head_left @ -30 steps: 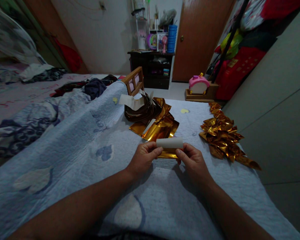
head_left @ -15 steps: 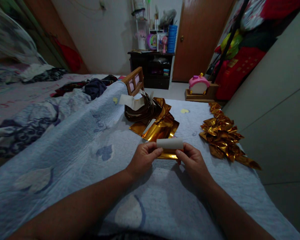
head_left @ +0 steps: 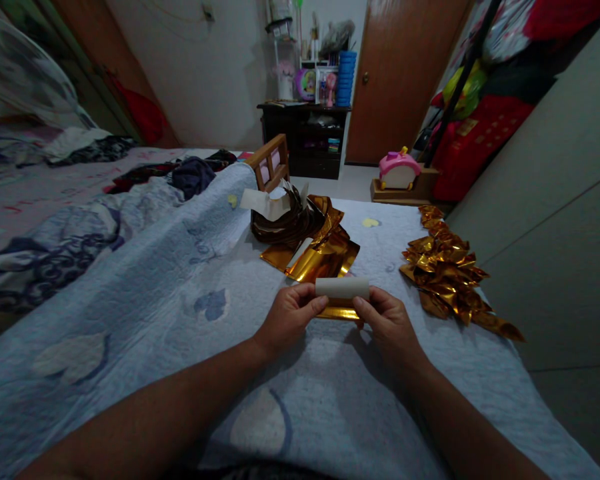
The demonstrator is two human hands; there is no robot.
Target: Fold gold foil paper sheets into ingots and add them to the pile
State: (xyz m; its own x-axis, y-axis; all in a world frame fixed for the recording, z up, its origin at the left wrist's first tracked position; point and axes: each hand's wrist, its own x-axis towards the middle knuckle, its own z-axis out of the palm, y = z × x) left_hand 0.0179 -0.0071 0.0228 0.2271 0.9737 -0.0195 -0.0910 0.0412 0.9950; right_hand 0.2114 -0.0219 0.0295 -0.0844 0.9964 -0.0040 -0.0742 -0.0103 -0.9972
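Note:
Between my two hands is a sheet of gold foil paper (head_left: 342,288), its pale back curled over at the top and a shiny gold strip showing below. My left hand (head_left: 294,312) pinches its left end, thumb on the near side. At the right end, my right hand (head_left: 386,321) grips it the same way; the fingers behind the sheet are partly hidden. Just beyond lie loose gold sheets (head_left: 325,257) beside a thick stack of dark-edged paper (head_left: 280,223) with pale flaps on top. Folded gold foil pieces (head_left: 445,267) are heaped to the right.
A light blue quilt (head_left: 260,420) with heart and leaf shapes lies under everything. Rumpled bedding (head_left: 95,220) and dark clothes (head_left: 193,175) are on the left. A pale cabinet (head_left: 545,253) borders the right side. Beyond the bed stand a pink toy (head_left: 400,170) and a dark shelf (head_left: 303,143).
The view has shifted very slightly. Both hands keep the same grip on the gold foil paper, and its curled shape looks nearly unchanged.

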